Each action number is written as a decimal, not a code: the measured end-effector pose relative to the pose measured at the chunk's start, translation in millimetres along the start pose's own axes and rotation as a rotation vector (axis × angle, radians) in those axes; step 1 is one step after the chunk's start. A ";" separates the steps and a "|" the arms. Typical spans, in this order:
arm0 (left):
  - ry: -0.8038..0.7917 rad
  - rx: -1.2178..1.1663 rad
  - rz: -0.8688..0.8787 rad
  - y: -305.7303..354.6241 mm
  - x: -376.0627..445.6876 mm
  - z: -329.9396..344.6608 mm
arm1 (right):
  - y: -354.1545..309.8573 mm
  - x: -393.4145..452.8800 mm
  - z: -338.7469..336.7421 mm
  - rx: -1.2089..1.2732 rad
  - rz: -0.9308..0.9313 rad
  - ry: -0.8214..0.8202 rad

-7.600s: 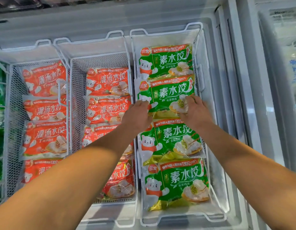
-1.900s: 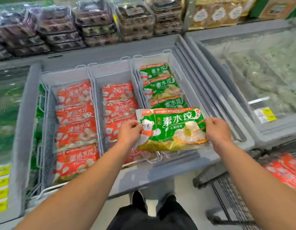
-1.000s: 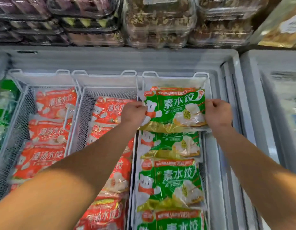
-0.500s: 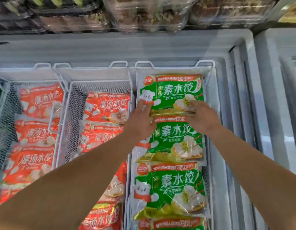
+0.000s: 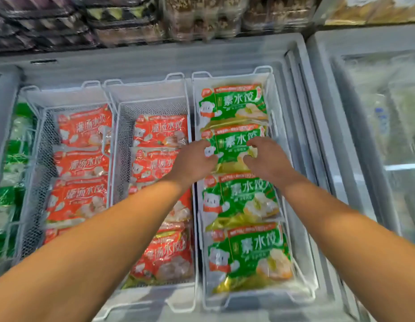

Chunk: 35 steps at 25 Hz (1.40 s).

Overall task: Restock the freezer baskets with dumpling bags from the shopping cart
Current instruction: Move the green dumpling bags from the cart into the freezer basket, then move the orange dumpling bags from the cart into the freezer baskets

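Both hands are over the right-hand white wire freezer basket [image 5: 275,94], hovering above the second green plastic dumpling bag [image 5: 234,145] from the far end. The left hand [image 5: 192,162] has its fingers loosely bent over that bag's left edge, holding nothing that I can make out; the right hand [image 5: 268,159] is loosely curled over the bag's right side, thumb and fingers apart, and nothing is pinched there either (the blur makes actual contact hard to call).

That basket carries four green bags in a shingled row, from the far end to the near rim, and it looks about full on this layer. The middle wire basket [image 5: 122,126] holds red plastic dumpling bags [image 5: 161,130] but shows bare mesh at its far end, and the left wire basket [image 5: 42,126] has its own row of red bags [image 5: 84,127].

So the green side seems nearly done, while the red baskets may take more. The shopping cart is out of view, so what remains to unload cannot be told.
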State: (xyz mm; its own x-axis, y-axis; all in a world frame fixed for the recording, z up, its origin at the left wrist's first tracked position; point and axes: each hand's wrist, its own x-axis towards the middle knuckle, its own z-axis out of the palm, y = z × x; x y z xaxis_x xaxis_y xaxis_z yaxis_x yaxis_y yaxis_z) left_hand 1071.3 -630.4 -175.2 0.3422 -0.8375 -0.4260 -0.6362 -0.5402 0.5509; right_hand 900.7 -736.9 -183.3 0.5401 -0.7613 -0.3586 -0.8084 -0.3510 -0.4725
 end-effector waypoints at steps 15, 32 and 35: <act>-0.106 0.037 0.318 -12.5 -256.7 65.8 | -4.3 -349.9 81.9 0.087 0.341 0.314; -0.436 0.133 0.523 172.0 -379.8 281.0 | 204.4 -619.2 121.4 0.429 0.845 0.456; -0.457 0.180 0.514 208.7 -383.0 329.2 | 262.4 -640.0 121.9 0.512 0.909 0.442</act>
State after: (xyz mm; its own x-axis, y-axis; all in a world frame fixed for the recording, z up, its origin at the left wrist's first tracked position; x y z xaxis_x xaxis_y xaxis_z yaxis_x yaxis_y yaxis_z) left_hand 579.9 -395.2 -133.3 -0.3310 -0.8427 -0.4245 -0.7573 -0.0311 0.6523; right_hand 371.4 -275.3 -175.9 -0.4112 -0.7818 -0.4688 -0.6133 0.6177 -0.4922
